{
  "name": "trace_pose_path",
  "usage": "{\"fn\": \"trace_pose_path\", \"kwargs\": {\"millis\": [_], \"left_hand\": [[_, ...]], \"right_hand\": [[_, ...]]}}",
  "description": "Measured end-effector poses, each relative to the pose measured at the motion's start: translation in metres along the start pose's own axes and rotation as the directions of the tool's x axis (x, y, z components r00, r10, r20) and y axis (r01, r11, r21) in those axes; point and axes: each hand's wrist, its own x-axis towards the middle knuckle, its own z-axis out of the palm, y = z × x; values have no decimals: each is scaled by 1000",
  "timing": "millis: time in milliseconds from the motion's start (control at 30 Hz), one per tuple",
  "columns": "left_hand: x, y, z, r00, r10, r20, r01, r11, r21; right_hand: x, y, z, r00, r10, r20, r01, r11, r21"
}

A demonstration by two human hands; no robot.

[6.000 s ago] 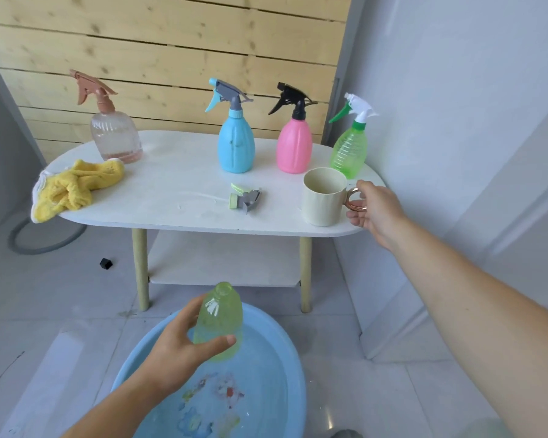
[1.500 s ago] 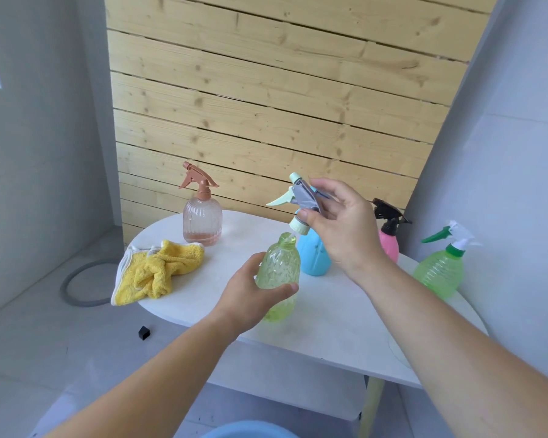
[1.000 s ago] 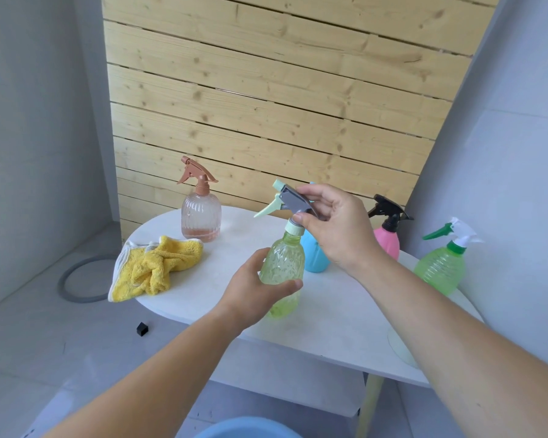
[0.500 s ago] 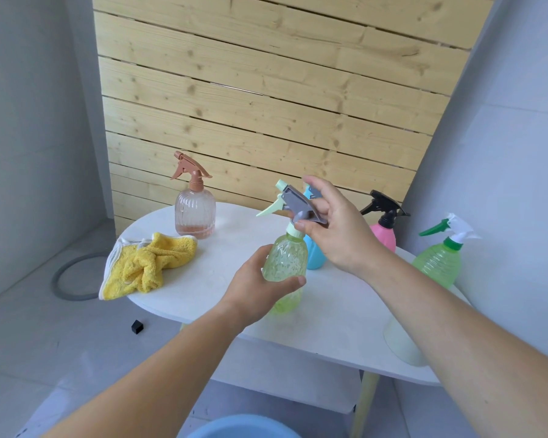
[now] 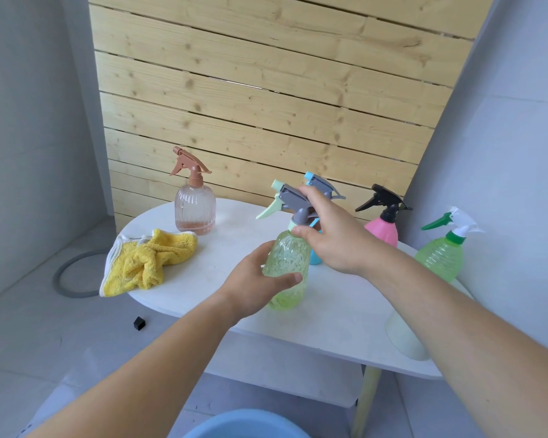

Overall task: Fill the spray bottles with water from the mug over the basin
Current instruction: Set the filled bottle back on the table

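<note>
A pale green spray bottle [image 5: 287,267] stands upright on the white table [image 5: 336,311]. My left hand [image 5: 257,279] grips its body. My right hand [image 5: 329,235] holds its grey and mint spray head [image 5: 290,202] at the neck, seated on the bottle. A cream mug [image 5: 402,338] stands at the table's front right, partly hidden by my right forearm. The blue basin [image 5: 244,426] shows only its rim at the bottom edge.
On the table stand a clear pink bottle [image 5: 195,205], a blue bottle [image 5: 315,257] behind my right hand, a pink bottle with black head [image 5: 383,230] and a green bottle [image 5: 442,256]. A yellow cloth [image 5: 146,262] lies at the left end. Wooden slats back the table.
Six seconds ago my left hand held the open bottle over the basin and my right hand held the mug. Since then the spray head came down onto the neck; my right hand stays on it.
</note>
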Motion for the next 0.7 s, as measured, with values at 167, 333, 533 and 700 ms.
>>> {"fn": "trace_pose_path", "kwargs": {"millis": [167, 333, 533, 700], "left_hand": [[1, -3, 0, 1000, 6, -13, -7, 1000, -1], [2, -3, 2, 999, 18, -27, -18, 1000, 12], [0, -3, 2, 999, 21, -33, -21, 1000, 17], [0, -4, 4, 999, 22, -39, -21, 999, 26]], "right_hand": [[3, -2, 6, 997, -39, -62, 36, 998, -46], [5, 3, 1, 1000, 16, -17, -14, 994, 109], [6, 2, 7, 998, 23, -53, -17, 993, 117], [8, 4, 2, 999, 26, -23, -23, 993, 113]]}}
